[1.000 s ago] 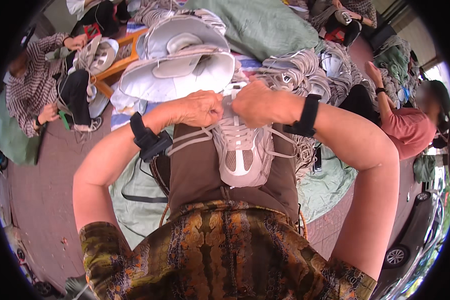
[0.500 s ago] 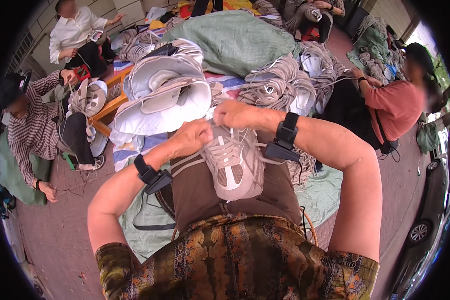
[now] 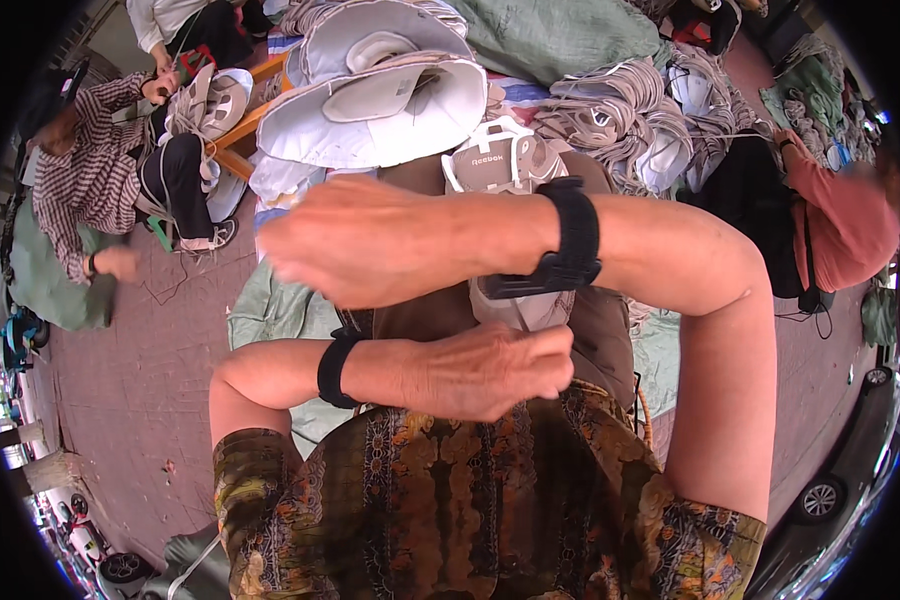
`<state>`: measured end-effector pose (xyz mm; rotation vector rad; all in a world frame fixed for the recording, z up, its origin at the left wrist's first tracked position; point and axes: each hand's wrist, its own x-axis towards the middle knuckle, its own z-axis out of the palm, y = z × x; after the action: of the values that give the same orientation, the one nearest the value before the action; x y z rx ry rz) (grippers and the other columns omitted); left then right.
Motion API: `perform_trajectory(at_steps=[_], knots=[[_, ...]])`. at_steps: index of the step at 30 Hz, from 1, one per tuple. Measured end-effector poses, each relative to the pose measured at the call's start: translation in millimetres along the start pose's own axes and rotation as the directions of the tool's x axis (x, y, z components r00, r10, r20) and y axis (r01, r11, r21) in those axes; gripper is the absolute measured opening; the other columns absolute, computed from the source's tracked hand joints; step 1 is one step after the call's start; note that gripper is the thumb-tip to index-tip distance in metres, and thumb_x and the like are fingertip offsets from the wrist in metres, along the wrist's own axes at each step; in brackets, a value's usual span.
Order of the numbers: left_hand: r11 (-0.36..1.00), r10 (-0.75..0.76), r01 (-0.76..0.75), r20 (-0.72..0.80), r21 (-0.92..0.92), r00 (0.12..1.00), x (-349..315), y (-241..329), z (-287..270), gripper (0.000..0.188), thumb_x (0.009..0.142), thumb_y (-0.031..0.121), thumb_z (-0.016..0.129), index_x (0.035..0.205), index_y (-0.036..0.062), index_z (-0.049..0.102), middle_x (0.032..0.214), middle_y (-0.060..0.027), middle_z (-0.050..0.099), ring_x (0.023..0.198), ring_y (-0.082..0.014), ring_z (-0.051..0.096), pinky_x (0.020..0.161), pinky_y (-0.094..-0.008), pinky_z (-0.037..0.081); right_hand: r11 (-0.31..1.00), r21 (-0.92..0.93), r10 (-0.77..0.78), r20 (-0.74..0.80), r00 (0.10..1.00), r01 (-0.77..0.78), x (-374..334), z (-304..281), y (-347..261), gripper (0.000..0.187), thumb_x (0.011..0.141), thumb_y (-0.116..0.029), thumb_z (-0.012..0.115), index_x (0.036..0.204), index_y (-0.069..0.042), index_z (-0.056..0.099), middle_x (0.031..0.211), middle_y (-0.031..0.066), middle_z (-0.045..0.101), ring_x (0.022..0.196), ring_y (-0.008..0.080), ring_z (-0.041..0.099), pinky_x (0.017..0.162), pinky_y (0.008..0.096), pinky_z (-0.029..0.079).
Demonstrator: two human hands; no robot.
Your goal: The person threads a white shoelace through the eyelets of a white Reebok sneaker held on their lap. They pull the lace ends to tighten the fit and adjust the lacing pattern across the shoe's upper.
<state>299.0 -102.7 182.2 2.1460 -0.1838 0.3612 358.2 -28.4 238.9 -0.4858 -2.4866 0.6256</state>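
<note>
A beige-grey shoe upper [image 3: 470, 178] with white trim lies across my lap, its tongue end pointing away from me. My right forearm crosses over it and hides its middle and laces. Out to the left of the shoe is my right hand [image 3: 345, 240], curled and blurred, its fingertips hidden. Closer to my body, my left hand [image 3: 490, 370] is closed with its knuckles to the right, just below the shoe's toe end. What either hand pinches cannot be made out. Both wrists wear black straps.
White, cone-like stacked shoe parts [image 3: 370, 110] stand beyond my lap by an orange wooden frame [image 3: 245, 130]. Piles of grey-beige shoe uppers [image 3: 620, 115] and a green sack [image 3: 560, 40] lie behind. People sit working at left and right. A dark car [image 3: 850, 450] stands far right.
My hands have gone from side by side at the laces to crossed: the right swept left, the left came rightward and toward my body. The view has tilted down.
</note>
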Motion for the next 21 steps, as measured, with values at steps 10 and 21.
perform_trajectory(at_steps=[10,21], knots=[[0.916,0.095,-0.263,-0.474,-0.302,0.875,14.0,73.2,-91.3,0.009,0.093,0.006,0.055,0.103,0.0059,0.054,0.089,-0.0048,0.052,0.07,-0.0135,0.057,0.068,-0.025,0.052,0.971,-0.061,0.22,-0.165,0.962,-0.232,-84.8,-53.7,46.5,0.018,0.088,-0.018,0.054,0.088,-0.001,0.06,0.078,0.0197,0.061,0.076,0.038,0.059,0.069,0.0459,0.046],[0.876,-0.285,0.462,-0.626,0.137,0.726,5.7,-72.1,-101.2,0.028,0.091,0.016,0.059,0.116,0.0045,0.057,0.104,-0.0064,0.062,0.091,-0.0173,0.063,0.079,-0.0306,0.051,0.605,-0.497,0.61,-0.213,0.763,-0.623,-205.1,-21.1,30.6,0.025,0.082,-0.006,0.065,0.103,-0.002,0.054,0.089,0.0152,0.061,0.079,0.0371,0.063,0.066,0.0446,0.049]])
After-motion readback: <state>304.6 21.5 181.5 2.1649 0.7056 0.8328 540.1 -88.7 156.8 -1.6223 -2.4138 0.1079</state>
